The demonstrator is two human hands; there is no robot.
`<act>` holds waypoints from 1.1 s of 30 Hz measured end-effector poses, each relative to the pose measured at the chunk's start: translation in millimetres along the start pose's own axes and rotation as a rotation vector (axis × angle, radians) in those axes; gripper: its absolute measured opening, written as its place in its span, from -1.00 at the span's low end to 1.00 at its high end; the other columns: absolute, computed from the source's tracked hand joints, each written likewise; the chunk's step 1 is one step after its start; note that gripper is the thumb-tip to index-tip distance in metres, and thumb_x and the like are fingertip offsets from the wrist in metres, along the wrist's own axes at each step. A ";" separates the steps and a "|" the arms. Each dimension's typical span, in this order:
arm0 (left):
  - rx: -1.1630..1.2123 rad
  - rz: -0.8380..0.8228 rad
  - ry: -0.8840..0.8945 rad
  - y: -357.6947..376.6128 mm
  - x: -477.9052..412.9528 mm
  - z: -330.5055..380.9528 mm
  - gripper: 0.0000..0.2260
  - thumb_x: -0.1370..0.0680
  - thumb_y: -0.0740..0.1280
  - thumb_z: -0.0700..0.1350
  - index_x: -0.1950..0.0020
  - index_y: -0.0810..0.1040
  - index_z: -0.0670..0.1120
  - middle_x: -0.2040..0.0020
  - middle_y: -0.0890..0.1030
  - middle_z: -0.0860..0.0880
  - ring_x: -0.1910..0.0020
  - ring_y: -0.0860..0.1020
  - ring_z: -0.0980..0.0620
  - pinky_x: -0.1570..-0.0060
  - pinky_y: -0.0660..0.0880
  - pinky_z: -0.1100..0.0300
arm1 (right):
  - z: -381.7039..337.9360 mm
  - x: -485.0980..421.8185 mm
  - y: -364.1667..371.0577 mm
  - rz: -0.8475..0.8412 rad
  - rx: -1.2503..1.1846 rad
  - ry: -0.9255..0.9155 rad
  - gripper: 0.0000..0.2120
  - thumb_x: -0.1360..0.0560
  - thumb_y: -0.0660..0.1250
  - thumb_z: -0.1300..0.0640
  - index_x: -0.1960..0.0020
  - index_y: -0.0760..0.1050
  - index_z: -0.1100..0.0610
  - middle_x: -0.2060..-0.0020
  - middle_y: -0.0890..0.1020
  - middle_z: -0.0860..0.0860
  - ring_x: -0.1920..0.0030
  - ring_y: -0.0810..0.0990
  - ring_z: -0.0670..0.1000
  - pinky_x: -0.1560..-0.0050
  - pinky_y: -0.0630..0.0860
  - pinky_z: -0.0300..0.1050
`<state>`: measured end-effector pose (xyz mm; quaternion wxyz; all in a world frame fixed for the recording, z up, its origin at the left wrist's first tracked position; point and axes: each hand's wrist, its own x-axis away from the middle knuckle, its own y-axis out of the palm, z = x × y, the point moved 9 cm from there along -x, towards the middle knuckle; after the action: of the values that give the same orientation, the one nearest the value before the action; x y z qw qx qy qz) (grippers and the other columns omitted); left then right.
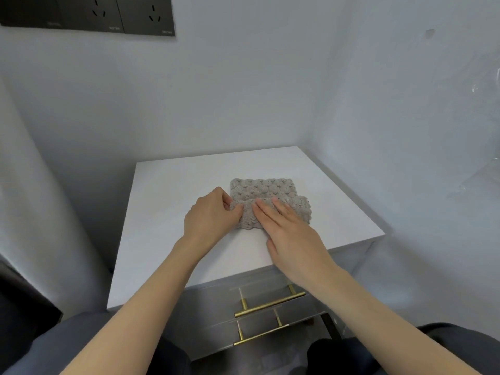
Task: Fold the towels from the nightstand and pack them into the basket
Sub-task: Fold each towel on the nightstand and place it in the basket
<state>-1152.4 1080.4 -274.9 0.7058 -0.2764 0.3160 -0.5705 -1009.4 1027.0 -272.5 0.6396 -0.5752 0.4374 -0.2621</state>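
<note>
pale grey walls meet in a corner behind a white nightstand w/ a smooth, flat tabletop. we see the towel lying near the middle of that tabletop, right under both hands. left hand pinches the towel's left edge, thumb & fingers curled round the cloth. right hand lies flat on the near folded layer, fingers straight, pressing down, just beside the left. we count 1 towel, 2 hands, 2 drawer handles on the grey front. towel is beige-grey, plush, w/ a bubbly scalloped weave, roughly rectangular, near flap doubled over. handles are thin brass-coloured bars. dark socket panel sits high on the wall.
</note>
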 end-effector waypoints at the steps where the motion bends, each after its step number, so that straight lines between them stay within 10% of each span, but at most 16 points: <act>1: -0.007 0.001 0.005 0.0 0.2 0.5 -0.83 -0.49 0.31 0.09 0.05 0.44 0.02 0.23 0.49 0.17 0.17 0.50 0.09 0.23 0.33 0.18 | 3.1 0.9 0.5 -0.004 0.007 0.015 -0.41 -0.61 0.06 0.24 -0.57 -0.08 0.06 -0.56 -0.02 -0.07 -0.55 -0.10 -0.03 -0.44 -0.30 -0.25; 12: -0.091 0.111 0.456 -11.5 23.4 46.9 -0.82 -0.57 0.23 -0.23 -0.05 0.58 -0.03 0.00 0.55 0.05 -0.02 0.46 0.02 0.08 0.43 0.11 | 54.9 11.2 -12.3 0.062 -0.032 0.249 -0.48 -0.61 0.06 0.17 -0.56 0.08 0.02 -0.52 0.16 -0.10 -0.51 0.12 -0.10 -0.43 0.02 -0.28; 16: -0.122 0.030 0.495 -11.1 24.6 40.4 -0.73 -0.57 0.22 -0.23 -0.19 0.58 -0.03 -0.13 0.59 0.07 -0.14 0.48 0.03 -0.09 0.45 0.07 | 69.7 10.7 -12.8 0.048 -0.113 0.310 -0.49 -0.58 0.13 0.19 -0.52 0.21 -0.01 -0.41 0.41 -0.03 -0.34 0.41 0.07 -0.15 0.44 -0.08; 21: -0.188 -0.150 0.478 -1.0 25.2 26.0 -0.52 -0.50 0.28 -0.19 -0.41 0.40 0.04 -0.31 0.49 0.09 -0.27 0.40 0.06 -0.21 0.35 0.21 | 76.6 6.6 -11.1 0.065 -0.209 0.258 -0.49 -0.54 0.18 0.22 -0.47 0.29 -0.02 -0.30 0.49 -0.03 -0.27 0.39 -0.02 -0.07 0.45 -0.08; 28: -0.013 -0.107 0.486 -1.4 19.1 25.9 -0.72 -0.58 0.30 -0.10 -0.30 0.52 0.02 -0.15 0.62 0.06 -0.12 0.53 0.06 -0.11 0.43 0.13 | 94.0 0.9 -13.5 0.089 -0.496 0.292 -0.62 -0.52 0.26 0.26 -0.28 0.49 -0.04 0.24 0.54 -0.11 0.16 0.48 -0.25 0.18 0.30 -0.44; 33: 0.142 -0.170 0.295 -0.1 6.5 17.7 -0.87 -0.57 0.28 -0.13 -0.06 0.58 -0.09 0.11 0.65 0.02 0.22 0.52 0.11 0.19 0.37 0.28 | 102.3 -2.6 -16.5 0.112 -0.725 0.360 -0.84 -0.59 0.22 0.25 -0.10 0.53 0.17 0.12 0.63 0.10 0.16 0.55 -0.07 0.20 0.36 -0.40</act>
<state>-1138.0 1074.5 -264.1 0.6188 -0.1647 0.3507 -0.6834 -919.8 1077.7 -260.4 0.3220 -0.6836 0.6370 -0.1525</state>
